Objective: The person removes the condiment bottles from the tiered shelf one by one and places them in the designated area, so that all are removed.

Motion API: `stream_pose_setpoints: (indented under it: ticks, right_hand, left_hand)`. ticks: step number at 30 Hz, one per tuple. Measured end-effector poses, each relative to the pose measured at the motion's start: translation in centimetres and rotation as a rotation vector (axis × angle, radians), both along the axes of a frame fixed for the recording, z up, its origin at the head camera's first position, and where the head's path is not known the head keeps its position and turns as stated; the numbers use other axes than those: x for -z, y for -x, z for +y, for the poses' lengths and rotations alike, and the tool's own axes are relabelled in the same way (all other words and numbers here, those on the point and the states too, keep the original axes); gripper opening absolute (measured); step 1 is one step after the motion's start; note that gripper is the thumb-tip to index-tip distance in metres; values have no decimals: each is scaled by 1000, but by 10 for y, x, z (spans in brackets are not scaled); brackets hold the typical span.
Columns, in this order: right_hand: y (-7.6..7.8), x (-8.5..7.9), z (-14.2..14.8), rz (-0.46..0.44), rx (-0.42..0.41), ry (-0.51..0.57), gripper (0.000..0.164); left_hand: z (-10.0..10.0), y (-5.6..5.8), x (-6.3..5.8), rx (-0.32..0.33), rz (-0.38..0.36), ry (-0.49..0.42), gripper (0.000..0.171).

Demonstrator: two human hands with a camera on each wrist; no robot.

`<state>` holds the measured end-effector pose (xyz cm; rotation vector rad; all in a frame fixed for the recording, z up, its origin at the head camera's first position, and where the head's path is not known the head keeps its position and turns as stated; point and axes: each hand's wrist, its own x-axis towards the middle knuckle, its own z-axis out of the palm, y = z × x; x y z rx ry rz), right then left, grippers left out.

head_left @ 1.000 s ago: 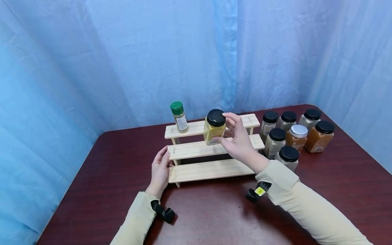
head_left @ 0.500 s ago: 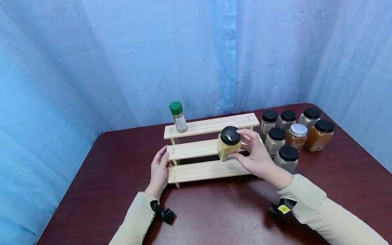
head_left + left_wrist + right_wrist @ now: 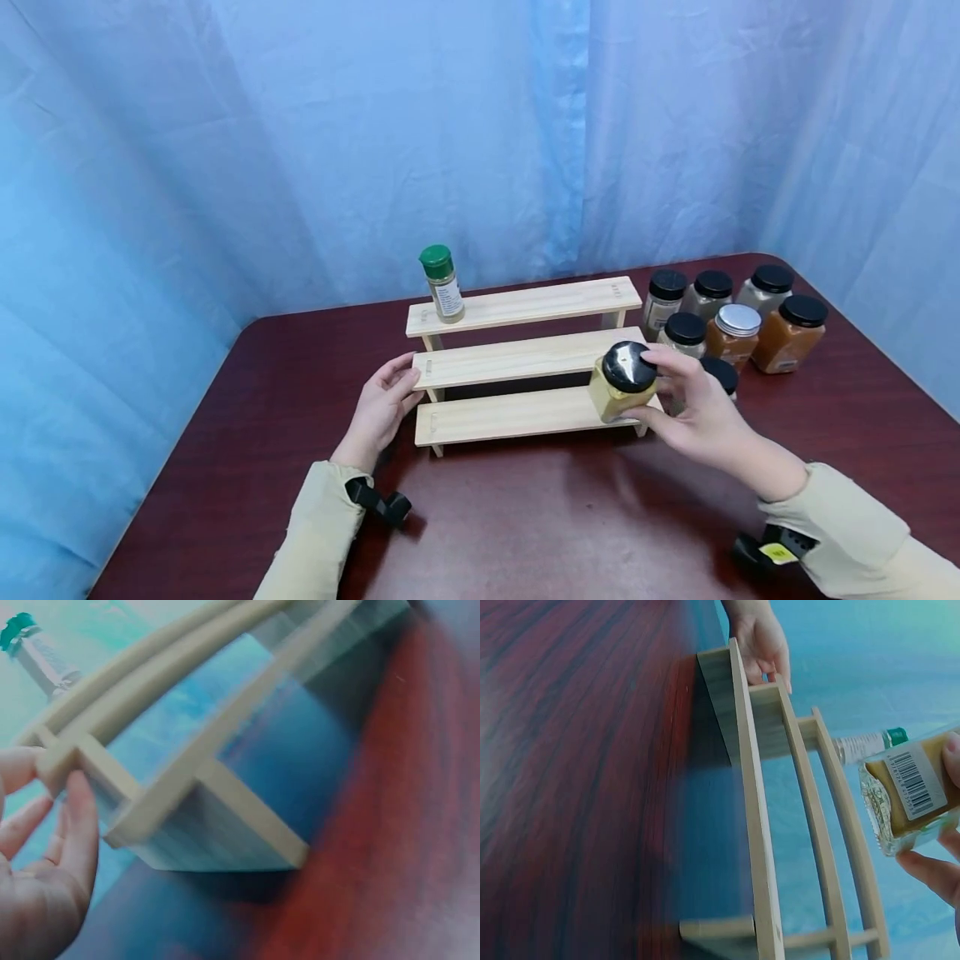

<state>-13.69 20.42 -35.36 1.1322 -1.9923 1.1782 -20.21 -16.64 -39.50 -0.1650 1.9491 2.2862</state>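
My right hand (image 3: 701,417) holds a square clear jar (image 3: 611,395) of yellow powder with a black lid, thumb on one side and fingers on the other. It overlaps the right end of the lowest shelf in the head view. In the right wrist view the jar (image 3: 900,799), with a barcode label, hangs apart from the boards. My left hand (image 3: 378,408) pinches the left end of the middle board on a three-step wooden rack (image 3: 502,414); the left wrist view shows fingers (image 3: 81,817) under that board. A green-capped spice bottle (image 3: 447,292) stands on the top shelf's left end.
Right of the rack stand several more jars, most with black lids, one with a silver lid (image 3: 738,320). An orange-brown jar (image 3: 787,340) is at the group's right side. Blue curtains (image 3: 420,150) hang behind the dark red table (image 3: 300,392).
My right hand has carried the yellow-powder jar rightward and down, from over the upper shelves to the lowest shelf's right end. My left hand keeps its grip on the rack, its wrist slightly shifted left.
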Motion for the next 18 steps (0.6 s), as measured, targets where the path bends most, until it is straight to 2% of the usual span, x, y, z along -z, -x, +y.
stream_pose_setpoints:
  ticks: [3, 6, 10, 13, 15, 18]
  right_hand:
    - [-9, -4, 15, -16, 104, -61, 60]
    - [-14, -6, 28, -4, 121, -67, 61]
    - [-18, -11, 48, 55, 132, -24, 64]
    - [-20, -15, 62, 90, 187, 31, 68]
    - [-24, -19, 73, 73, 242, 22, 72]
    - [-30, -23, 91, 16, 335, -47, 77]
  left_hand:
    - [-2, 2, -5, 22, -22, 0, 47]
    - [-4, 2, -8, 37, -38, -7, 48]
    - [-4, 2, -11, 32, -41, 0, 48]
    - [-3, 1, -12, 17, -32, 11, 46]
    - [-2, 1, -12, 8, -29, 13, 45]
    - [-1, 1, -11, 9, -33, 13, 46]
